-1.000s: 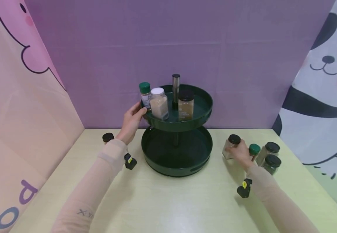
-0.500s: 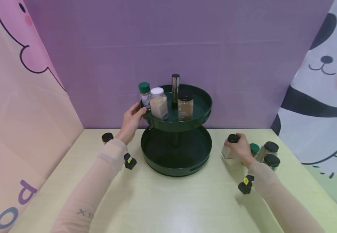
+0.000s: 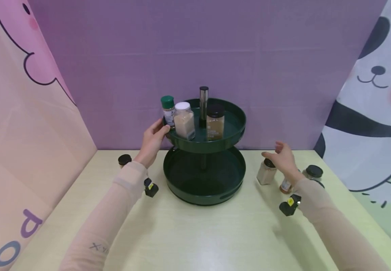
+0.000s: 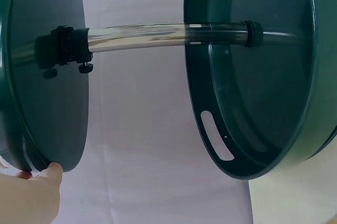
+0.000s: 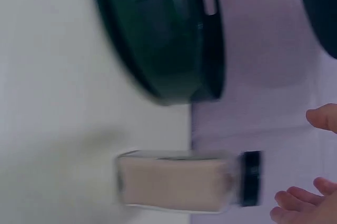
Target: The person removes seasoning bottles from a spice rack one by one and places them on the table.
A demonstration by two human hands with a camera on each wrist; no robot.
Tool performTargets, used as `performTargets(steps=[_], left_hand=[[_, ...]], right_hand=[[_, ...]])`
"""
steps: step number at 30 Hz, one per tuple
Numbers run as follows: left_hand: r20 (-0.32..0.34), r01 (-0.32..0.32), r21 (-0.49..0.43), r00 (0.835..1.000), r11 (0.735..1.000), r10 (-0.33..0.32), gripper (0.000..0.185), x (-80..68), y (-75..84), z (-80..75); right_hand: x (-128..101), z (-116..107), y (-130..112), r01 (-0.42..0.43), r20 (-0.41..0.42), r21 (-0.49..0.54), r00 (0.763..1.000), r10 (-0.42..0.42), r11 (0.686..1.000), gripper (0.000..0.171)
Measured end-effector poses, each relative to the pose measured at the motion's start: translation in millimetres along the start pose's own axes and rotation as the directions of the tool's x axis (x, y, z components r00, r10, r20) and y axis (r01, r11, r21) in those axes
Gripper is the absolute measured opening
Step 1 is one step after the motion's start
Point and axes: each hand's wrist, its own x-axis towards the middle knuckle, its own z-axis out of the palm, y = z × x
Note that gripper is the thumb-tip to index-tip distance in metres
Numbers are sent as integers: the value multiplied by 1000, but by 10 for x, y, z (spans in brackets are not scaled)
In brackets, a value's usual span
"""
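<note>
A dark green two-tier turntable stands mid-table, and my left hand (image 3: 152,141) grips the left rim of its upper tray (image 3: 206,147). In the left wrist view, the thumb (image 4: 52,171) lies at that tray's edge. Three containers stand up there: a green-capped spice bottle (image 3: 169,114), a white-lidded jar (image 3: 184,123) and a black-lidded brown spice jar (image 3: 215,128). My right hand (image 3: 285,161) is raised, its fingers spread and holding nothing. Just below it, a black-lidded spice jar (image 3: 265,174) with pale contents stands upright; the right wrist view shows a gap between lid and fingers.
The lower tray (image 3: 204,199) bears nothing in view. Right of the jar stand a small bottle (image 3: 285,186) and black-lidded jars (image 3: 314,172), partly behind my right arm. Another black-lidded jar (image 3: 125,160) is mostly hidden behind my left forearm. A purple backdrop (image 3: 148,56) hangs behind.
My right hand has let go of the pale-filled jar and lifted up and slightly right, leaving it upright on the table. My left hand has stayed on the upper rim.
</note>
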Motion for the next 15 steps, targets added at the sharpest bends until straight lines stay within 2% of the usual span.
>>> performTargets(steps=[7,15], left_hand=[[-3,-8,-1,1000,1000,8,61,11,-14,3],[-1,-7,-5,1000,1000,7,61,16,-25,3]], right_hand=[[-35,-174,-305,102,-20,44,995,-101,994,83],[-146,-262,-683,146,-23,80,989,-144,986,85]])
